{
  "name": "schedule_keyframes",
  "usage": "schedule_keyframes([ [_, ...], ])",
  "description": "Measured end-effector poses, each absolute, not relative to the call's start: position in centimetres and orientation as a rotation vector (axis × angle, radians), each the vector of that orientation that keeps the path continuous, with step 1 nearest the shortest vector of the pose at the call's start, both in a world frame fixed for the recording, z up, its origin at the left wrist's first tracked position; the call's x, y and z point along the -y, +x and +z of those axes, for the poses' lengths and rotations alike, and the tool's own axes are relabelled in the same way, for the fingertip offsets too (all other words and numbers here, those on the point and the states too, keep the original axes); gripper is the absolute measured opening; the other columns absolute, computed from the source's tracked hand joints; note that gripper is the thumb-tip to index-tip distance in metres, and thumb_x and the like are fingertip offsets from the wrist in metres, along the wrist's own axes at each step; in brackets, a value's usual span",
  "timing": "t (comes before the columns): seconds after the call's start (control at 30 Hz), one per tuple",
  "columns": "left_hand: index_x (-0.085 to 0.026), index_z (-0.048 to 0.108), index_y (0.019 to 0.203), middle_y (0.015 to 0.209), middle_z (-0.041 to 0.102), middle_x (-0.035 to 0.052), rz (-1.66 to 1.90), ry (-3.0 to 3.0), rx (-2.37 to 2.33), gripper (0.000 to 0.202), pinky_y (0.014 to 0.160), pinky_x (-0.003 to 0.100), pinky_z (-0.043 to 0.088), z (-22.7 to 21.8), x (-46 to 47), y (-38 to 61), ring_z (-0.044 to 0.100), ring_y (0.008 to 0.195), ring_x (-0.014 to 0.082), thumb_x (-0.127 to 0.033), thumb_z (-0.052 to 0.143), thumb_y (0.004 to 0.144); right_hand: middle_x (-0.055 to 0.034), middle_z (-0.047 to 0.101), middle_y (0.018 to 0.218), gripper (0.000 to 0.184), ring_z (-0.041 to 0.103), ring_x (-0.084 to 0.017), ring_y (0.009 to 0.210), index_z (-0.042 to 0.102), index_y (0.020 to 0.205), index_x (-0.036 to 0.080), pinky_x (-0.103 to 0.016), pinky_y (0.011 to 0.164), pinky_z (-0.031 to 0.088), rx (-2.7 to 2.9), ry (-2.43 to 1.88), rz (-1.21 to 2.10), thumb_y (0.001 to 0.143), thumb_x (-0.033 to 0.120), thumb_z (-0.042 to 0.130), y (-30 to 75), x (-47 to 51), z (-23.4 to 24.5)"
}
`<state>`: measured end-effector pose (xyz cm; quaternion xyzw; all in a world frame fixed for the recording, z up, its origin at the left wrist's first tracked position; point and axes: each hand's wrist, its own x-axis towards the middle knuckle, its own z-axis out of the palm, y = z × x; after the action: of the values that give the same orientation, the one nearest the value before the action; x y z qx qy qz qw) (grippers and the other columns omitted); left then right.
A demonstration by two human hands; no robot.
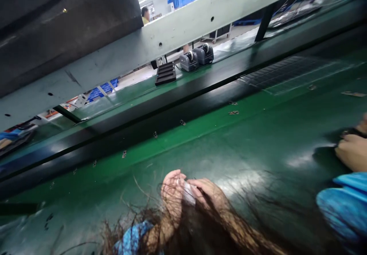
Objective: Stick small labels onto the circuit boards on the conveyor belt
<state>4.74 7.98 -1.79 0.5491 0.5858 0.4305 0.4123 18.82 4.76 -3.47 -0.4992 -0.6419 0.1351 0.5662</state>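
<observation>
Low in the middle of the view, my two hands are close together above the green work surface [258, 144]. Between them is a small, pale white piece [189, 194], thin and flat-looking with a jagged upper edge; its exact kind I cannot make out. My left hand [172, 190] has its palm side showing, with fingers curled at the white piece's left edge. My right hand [210, 192] pinches it from the right, fingers pressed together. Loose strands of hair hang across both hands and hide part of them.
Several small metal parts [233, 112] lie spaced along the green belt. Behind stand two grey tape dispensers [189, 60] and a black slotted tray [165, 73]. A pale beam [177, 29] crosses above. At the right is a co-worker's hand [352, 151] with a blue sleeve.
</observation>
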Motion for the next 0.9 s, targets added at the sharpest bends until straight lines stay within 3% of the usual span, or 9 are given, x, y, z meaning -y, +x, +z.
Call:
schedule_keyframes([
  [0.07, -0.024, 0.078, 0.113, 0.106, 0.084, 0.011, 1.048, 1.272, -1.329, 0.052, 0.079, 0.033, 0.067, -0.5, -6.9, 4.2, 0.083, 0.096, 0.0276, -0.063, 0.08, 0.079, 0.0007, 0.084, 0.089, 0.023, 0.081, -0.022, 0.073, 0.072, 0.107, 0.035, -0.033, 0.067, 0.071, 1.502, -1.15, 0.356, 0.099, 0.021, 0.056, 19.9, -4.4, -2.9],
  [0.17, -0.021, 0.084, 0.102, 0.109, 0.083, 0.0139, 0.938, 1.309, -1.289, 0.041, 0.078, 0.034, 0.068, 1.0, -6.1, 3.8, 0.081, 0.091, 0.0269, -0.053, 0.083, 0.076, 0.0019, 0.084, 0.091, 0.021, 0.08, -0.019, 0.074, 0.073, 0.108, 0.035, -0.03, 0.068, 0.069, 1.512, -1.14, 0.452, 0.1, 0.021, 0.06, 21.1, -3.8, -2.2],
  [0.3, -0.025, 0.089, 0.092, 0.098, 0.085, 0.0084, 0.887, 1.403, -1.319, 0.023, 0.069, 0.031, 0.065, 1.6, -6.1, 3.3, 0.076, 0.074, 0.0207, -0.037, 0.086, 0.072, 0.0025, 0.083, 0.09, 0.022, 0.079, -0.018, 0.073, 0.075, 0.109, 0.034, -0.028, 0.066, 0.066, 1.546, -1.139, 0.542, 0.099, 0.019, 0.062, 21.6, -3.2, -2.2],
  [0.47, -0.029, 0.089, 0.086, 0.086, 0.087, 0.0038, 0.92, 1.521, -1.329, 0.011, 0.072, 0.033, 0.067, 1.7, -5.8, 2.9, 0.078, 0.07, 0.0217, -0.032, 0.081, 0.079, 0.0032, 0.08, 0.082, 0.022, 0.076, -0.019, 0.065, 0.074, 0.115, 0.035, -0.029, 0.057, 0.064, 1.58, -1.103, 0.57, 0.095, 0.026, 0.071, 21.7, -2.9, -2.6],
  [0.67, -0.029, 0.088, 0.093, 0.086, 0.087, 0.0023, 0.95, 1.745, -1.173, 0.01, 0.07, 0.029, 0.068, 2.0, -5.9, 2.9, 0.081, 0.07, 0.0214, -0.033, 0.081, 0.088, 0.0027, 0.081, 0.089, 0.025, 0.077, -0.018, 0.07, 0.072, 0.112, 0.035, -0.03, 0.065, 0.067, 1.568, -1.12, 0.631, 0.094, 0.018, 0.071, 22.0, -2.2, -2.5],
  [0.9, -0.029, 0.083, 0.089, 0.081, 0.086, -0.0014, 0.942, 1.98, -1.032, 0.01, 0.071, 0.026, 0.069, 1.9, -5.7, 2.6, 0.082, 0.066, 0.0199, -0.028, 0.075, 0.096, 0.0033, 0.078, 0.084, 0.022, 0.074, -0.016, 0.068, 0.072, 0.102, 0.033, -0.026, 0.063, 0.065, 1.556, -1.101, 0.733, 0.092, 0.013, 0.073, 22.5, -1.5, -1.9],
])
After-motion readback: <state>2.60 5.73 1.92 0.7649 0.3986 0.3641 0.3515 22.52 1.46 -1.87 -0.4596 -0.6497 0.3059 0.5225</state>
